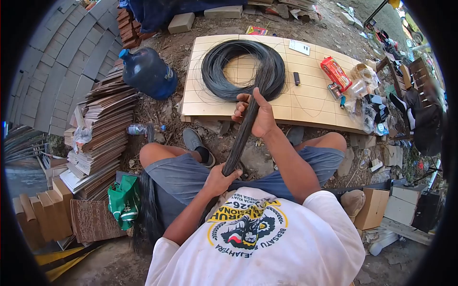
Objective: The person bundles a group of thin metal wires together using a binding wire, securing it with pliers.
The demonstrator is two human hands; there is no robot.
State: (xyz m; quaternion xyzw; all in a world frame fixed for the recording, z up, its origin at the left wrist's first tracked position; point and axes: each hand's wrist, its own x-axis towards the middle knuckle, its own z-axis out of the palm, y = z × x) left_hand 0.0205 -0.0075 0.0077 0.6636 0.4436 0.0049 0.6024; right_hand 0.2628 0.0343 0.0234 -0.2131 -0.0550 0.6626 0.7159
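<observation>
A long bundle of thin dark strands, like wire [243,131], runs from the coil down towards my lap. My left hand [221,180] is wrapped round its lower part, just above my shirt. Higher up, my right hand [260,114] grips the same bundle near the board's front edge, thumb pointing up along it. The big loose coil of dark wire [214,71] lies on the pale yellow board [298,107], and the bundle's upper end overlaps the coil's right side. Where the lower end goes behind my left hand is hidden.
On the board are a black marker-like piece [296,78], a white card [299,47], a red packet [335,73] and plastic bags. To the left stand a blue water jug [149,74], stacked tiles [102,128] and a green bag [125,200]. A cardboard box [372,209] sits at right.
</observation>
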